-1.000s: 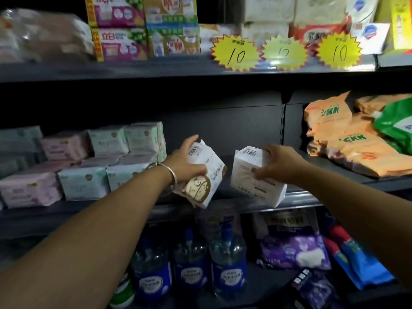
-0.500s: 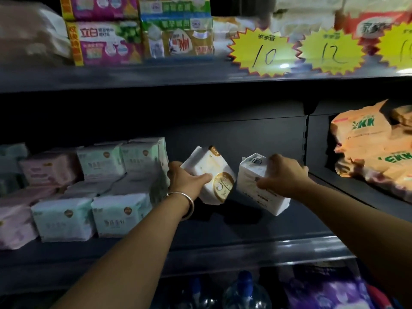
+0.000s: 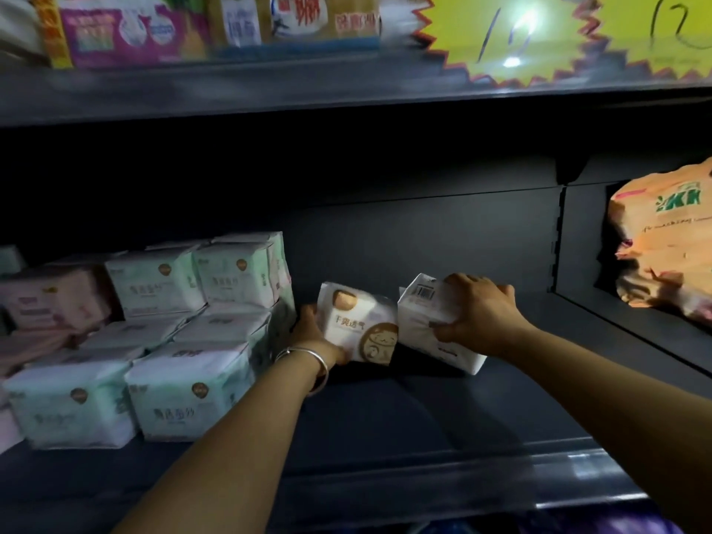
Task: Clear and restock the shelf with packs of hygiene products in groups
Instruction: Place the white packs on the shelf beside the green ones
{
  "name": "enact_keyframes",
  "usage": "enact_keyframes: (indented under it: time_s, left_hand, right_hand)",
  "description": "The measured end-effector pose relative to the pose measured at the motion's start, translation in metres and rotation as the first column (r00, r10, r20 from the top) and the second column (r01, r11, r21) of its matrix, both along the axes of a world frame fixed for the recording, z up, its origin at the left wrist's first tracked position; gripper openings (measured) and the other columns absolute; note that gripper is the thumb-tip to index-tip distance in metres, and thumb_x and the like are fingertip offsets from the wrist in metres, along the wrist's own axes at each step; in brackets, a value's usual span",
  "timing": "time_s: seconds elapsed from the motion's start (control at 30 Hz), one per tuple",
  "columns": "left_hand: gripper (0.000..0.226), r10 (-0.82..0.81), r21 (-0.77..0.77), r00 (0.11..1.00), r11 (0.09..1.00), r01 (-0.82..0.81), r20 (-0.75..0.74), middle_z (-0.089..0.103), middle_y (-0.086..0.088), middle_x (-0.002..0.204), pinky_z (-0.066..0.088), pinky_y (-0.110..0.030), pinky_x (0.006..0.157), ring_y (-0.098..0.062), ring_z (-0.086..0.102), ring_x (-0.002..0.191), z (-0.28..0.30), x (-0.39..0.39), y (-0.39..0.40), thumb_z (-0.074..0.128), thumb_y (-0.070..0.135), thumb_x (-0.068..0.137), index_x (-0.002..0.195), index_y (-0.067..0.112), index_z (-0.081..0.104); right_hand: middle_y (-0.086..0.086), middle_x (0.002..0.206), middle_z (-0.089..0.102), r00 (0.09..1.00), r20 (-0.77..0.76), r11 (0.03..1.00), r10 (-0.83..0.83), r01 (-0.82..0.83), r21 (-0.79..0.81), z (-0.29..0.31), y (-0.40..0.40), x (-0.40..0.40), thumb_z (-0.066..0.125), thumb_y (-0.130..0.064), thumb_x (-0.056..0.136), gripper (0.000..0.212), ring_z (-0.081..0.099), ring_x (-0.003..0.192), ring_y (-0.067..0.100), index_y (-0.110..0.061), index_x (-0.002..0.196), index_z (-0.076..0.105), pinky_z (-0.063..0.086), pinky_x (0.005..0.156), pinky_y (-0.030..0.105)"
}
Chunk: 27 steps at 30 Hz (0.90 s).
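On the dark shelf [image 3: 443, 414], a white pack [image 3: 360, 327] gripped in the left hand [image 3: 314, 333], touching another pack [image 3: 427, 321] gripped under the right hand [image 3: 481, 316].

Pretty dim overall, the back of the shelf [image 3: 385, 418] bay is nearly black. There's a hot glare spot on the yellow price tag [image 3: 512, 40] at the top, and the upper-shelf packs [image 3: 127, 32] are smeared with blur. Edges bend from the wide lens.

Two white packs [image 3: 360, 325] on shelf [image 3: 424, 418]
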<state>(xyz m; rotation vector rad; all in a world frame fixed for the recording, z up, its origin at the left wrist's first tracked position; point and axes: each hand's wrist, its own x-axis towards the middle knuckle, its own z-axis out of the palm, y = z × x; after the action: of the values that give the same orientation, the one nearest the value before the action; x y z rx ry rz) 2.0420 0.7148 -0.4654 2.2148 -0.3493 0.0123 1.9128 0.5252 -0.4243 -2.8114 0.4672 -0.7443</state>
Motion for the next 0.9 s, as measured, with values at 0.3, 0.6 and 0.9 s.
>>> enact_keyframes:
  time_s: [0.3, 0.6, 0.9]
  left_hand:
    - [0.096, -0.188, 0.446, 0.84, 0.892, -0.072, 0.51, -0.01, 0.003, 0.157, 0.016, -0.048, 0.117, -0.027, -0.001, 0.146, -0.015, -0.017, 0.004, 0.064, 0.009, 0.083, 0.148, 0.04, 0.0]
    - [0.08, -0.296, 0.644, 0.801, 0.752, -0.141, 0.521, 0.001, -0.006, 0.155, 0.014, -0.045, 0.113, -0.028, 0.0, 0.144, -0.01, 0.01, -0.022, 0.046, 0.007, 0.092, 0.148, 0.036, -0.003]
    - [0.07, -0.231, 0.561, 0.789, 0.81, -0.168, 0.57, 0.01, -0.009, 0.154, 0.02, -0.051, 0.114, -0.034, 0.004, 0.143, -0.014, 0.066, -0.056, 0.05, 0.008, 0.09, 0.147, 0.031, 0.017]
  right_hand:
    - [0.0, 0.122, 0.055, 0.999, -0.046, 1.0, -0.006, 0.005, -0.027, -0.004, 0.001, 0.002, 0.07, -0.045, 0.073, 0.066, 0.047, 0.117, 0.022, -0.02, 0.128, 0.044, 0.025, 0.097, 0.034]
    - [-0.001, 0.114, 0.057, 0.999, -0.043, 0.999, -0.009, 0.011, 0.041, -0.001, -0.003, 0.022, 0.071, -0.042, 0.073, 0.058, 0.05, 0.112, 0.022, -0.02, 0.121, 0.048, 0.026, 0.097, 0.034]
    - [-0.003, 0.108, 0.055, 1.0, -0.016, 0.999, 0.011, -0.01, 0.051, -0.004, -0.02, 0.056, 0.073, -0.041, 0.073, 0.058, 0.051, 0.11, 0.023, -0.019, 0.121, 0.049, 0.027, 0.095, 0.033]
